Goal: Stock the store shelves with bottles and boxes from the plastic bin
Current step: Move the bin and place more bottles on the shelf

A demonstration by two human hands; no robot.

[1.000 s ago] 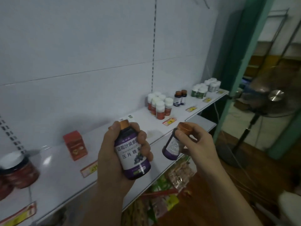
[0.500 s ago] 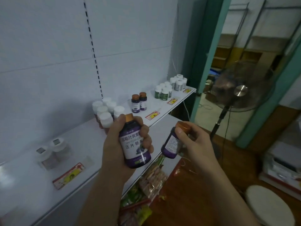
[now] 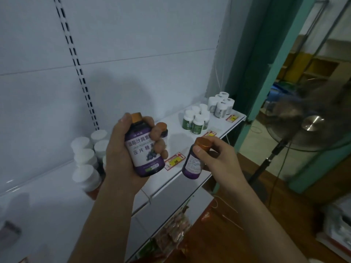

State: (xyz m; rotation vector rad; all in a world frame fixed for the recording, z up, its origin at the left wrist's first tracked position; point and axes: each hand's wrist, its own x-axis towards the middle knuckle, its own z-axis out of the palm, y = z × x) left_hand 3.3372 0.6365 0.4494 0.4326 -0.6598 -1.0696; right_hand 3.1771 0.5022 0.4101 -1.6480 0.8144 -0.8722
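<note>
Bottles in your hands: two, both dark purple, orange caps, white labels
Left hand [image 3: 123,149]: your fingers wrap the larger bottle [image 3: 144,149], upright above the shelf [image 3: 190,158]
Right hand [image 3: 218,158]: thumb and fingers pinch the smaller bottle [image 3: 193,162] near its cap, tilted, past the shelf edge
Shelf stock: one matching bottle [image 3: 162,130] behind your left fingers; four green-labelled bottles [image 3: 196,120]; four white-capped jars [image 3: 221,105] at the end; several white-capped bottles [image 3: 85,158] left, count unclear
Price tags [image 3: 174,160]: three on the edge

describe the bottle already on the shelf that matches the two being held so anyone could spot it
On the white shelf, look just behind the left hand. A dark bottle stands there, the only shelf bottle with an orange cap; its neighbours have white caps.
</note>
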